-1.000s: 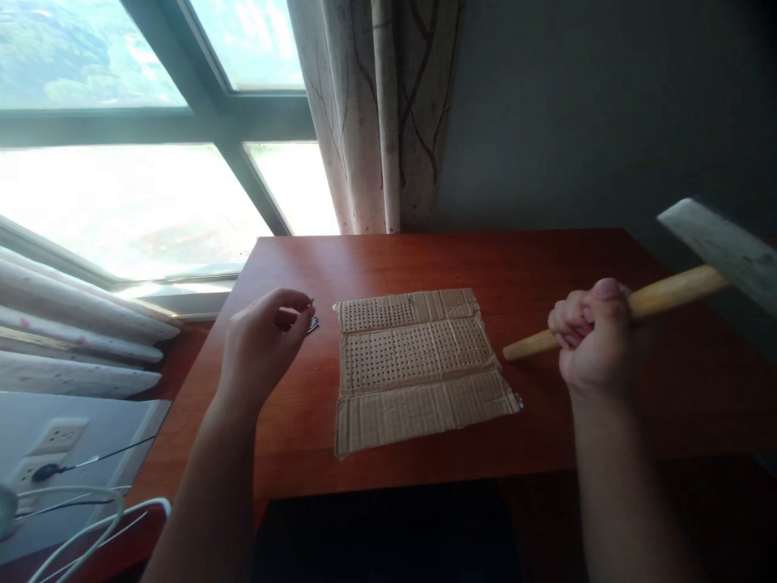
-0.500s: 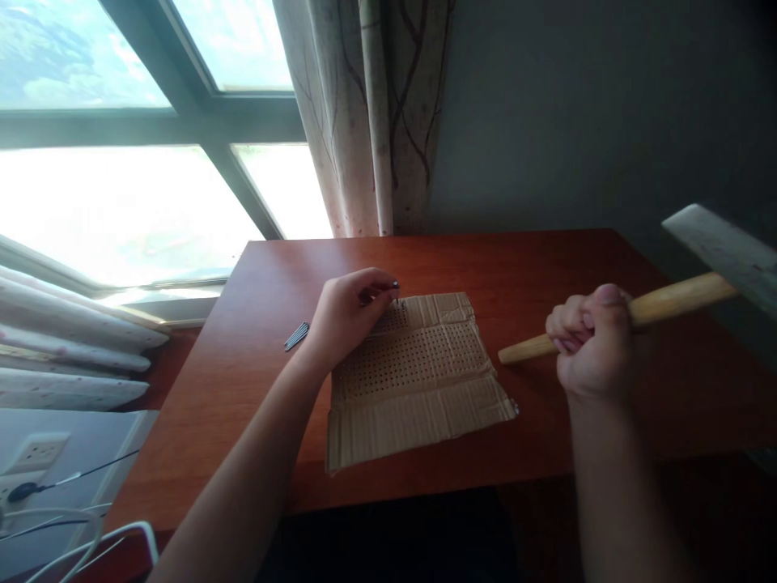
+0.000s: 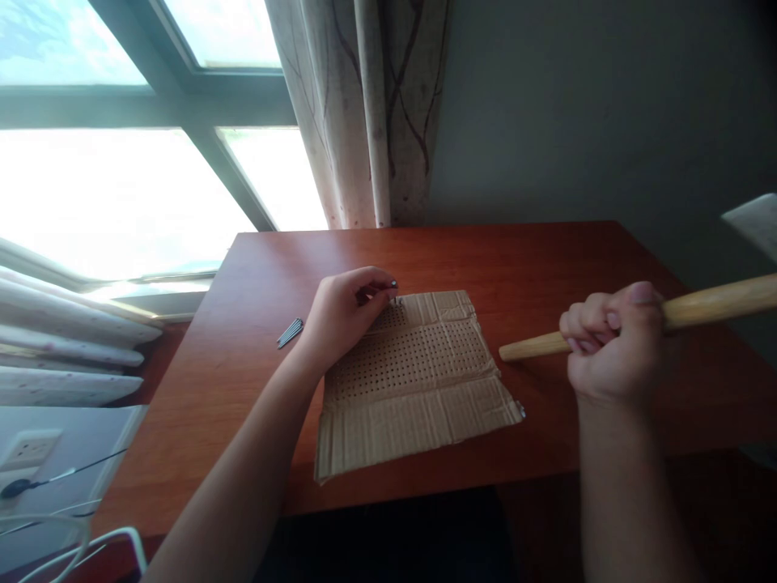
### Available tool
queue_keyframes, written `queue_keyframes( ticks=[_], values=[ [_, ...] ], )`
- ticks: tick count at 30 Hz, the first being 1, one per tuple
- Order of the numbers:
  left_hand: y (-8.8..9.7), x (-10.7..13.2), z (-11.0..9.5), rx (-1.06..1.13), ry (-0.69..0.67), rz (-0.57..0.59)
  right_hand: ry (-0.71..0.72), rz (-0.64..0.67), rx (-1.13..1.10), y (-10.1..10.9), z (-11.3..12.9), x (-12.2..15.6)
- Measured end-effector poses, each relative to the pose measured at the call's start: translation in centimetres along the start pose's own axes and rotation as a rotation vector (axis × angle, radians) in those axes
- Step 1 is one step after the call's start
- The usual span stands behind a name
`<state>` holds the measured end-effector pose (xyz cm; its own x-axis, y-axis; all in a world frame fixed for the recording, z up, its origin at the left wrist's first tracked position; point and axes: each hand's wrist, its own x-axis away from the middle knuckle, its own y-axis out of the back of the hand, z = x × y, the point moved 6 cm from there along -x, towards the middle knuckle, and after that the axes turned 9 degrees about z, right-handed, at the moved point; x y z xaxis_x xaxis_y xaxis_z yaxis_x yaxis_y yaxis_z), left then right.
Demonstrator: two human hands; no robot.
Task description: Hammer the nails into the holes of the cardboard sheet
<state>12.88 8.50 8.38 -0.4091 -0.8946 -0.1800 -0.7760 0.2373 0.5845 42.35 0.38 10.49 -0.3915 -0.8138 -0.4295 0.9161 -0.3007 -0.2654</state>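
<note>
My left hand [image 3: 349, 316] rests at the far left of a piece of cardboard [image 3: 388, 441] dotted with rows of small holes. Its thumb and forefinger pinch a nail [image 3: 394, 285] upright over the far edge, and a few nail tips or heads show beside it. On the right, my right hand [image 3: 613, 340] is wrapped around the wooden handle of a hammer [image 3: 722, 301], raised off the table. Only part of the hammer's pale metal head shows at the right edge. Left of my left wrist lies a small bunch of nails [image 3: 290, 332].
The cardboard lies on a reddish-brown wooden table [image 3: 515, 251]. Behind are a window [image 3: 121, 194], a patterned curtain [image 3: 370, 113] and a grey wall [image 3: 576, 105]. A wall socket [image 3: 30, 449] with cables [image 3: 73, 542] is at the lower left.
My right hand and the hammer have shifted right, so more of the hammer head is out of view. My left hand still pinches the nail in about the same spot.
</note>
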Motion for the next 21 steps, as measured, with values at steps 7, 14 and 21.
queue_keyframes(
  ticks=[7,14,21],
  values=[
    [-0.02,-0.01,-0.03,-0.017,-0.023,0.005,0.022,-0.013,0.027,0.62,-0.07,-0.1],
    [0.17,0.04,-0.35,-0.103,-0.008,0.005,0.019,-0.025,0.032,0.89,0.1,-0.19],
    [0.2,0.18,-0.74,-0.144,0.001,-0.006,-0.004,-0.018,0.025,0.6,0.08,-0.47]
  ],
)
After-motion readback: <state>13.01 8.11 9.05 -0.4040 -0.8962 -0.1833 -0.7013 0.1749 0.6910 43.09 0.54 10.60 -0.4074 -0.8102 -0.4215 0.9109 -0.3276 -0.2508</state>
